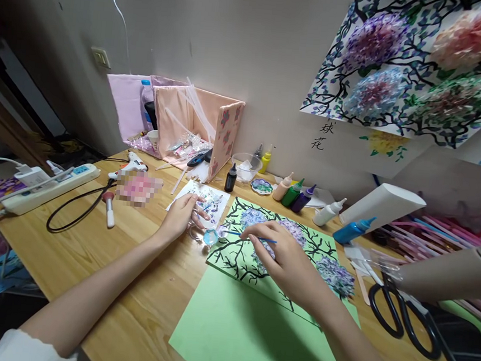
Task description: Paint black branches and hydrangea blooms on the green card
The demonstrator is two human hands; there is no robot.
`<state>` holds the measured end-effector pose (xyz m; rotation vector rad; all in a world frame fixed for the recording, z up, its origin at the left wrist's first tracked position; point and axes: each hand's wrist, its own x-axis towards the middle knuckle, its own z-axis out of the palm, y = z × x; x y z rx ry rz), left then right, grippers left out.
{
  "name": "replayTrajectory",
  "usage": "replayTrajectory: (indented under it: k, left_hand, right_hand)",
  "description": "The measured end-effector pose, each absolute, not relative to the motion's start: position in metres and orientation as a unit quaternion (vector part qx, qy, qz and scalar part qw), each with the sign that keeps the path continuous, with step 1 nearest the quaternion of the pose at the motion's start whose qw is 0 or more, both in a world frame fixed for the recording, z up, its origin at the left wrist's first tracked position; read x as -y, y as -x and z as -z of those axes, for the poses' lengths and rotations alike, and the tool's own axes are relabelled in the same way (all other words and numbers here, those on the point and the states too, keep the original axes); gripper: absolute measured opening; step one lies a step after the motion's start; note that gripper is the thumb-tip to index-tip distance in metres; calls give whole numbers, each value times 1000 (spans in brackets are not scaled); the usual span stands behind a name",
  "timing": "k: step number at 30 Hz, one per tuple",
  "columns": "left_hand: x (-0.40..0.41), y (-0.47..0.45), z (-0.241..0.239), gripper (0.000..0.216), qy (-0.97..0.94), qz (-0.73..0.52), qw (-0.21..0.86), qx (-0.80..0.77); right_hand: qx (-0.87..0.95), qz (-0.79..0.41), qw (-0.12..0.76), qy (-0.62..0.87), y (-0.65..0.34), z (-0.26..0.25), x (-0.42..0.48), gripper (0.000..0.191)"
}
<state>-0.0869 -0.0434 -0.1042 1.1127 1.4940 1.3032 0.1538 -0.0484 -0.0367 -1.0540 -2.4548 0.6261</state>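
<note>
My right hand (278,254) pinches a thin blue paintbrush (236,234) over a green board (234,257) painted with black branches and blue-purple flowers. The brush points left, its tip at a small round container of blue liquid (210,237). My left hand (183,216) rests at the edge of a paint-smeared white sheet (221,197), fingers apart, just left of that container. Part of its fingertips is hard to make out. Under the painted board lies a plain light-green sheet (212,313).
Behind stand a black paint bottle (231,178), a clear bowl (246,167) and several coloured bottles (297,194). Large scissors (401,318) lie right, near a lamp arm (447,271). At left are a power strip (50,189), a glue gun (135,163) and a white-handled brush (109,211).
</note>
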Motion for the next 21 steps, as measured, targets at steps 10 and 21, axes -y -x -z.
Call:
replayTrajectory:
  k: [10, 21]
  left_hand:
    - [44, 88, 103, 31, -440, -519, 419, -601]
    - [43, 86, 101, 30, -435, -520, 425, -600]
  right_hand:
    - [878, -221, 206, 372, -155, 33, 51, 24]
    - [865, -237, 203, 392, -155, 34, 50, 24]
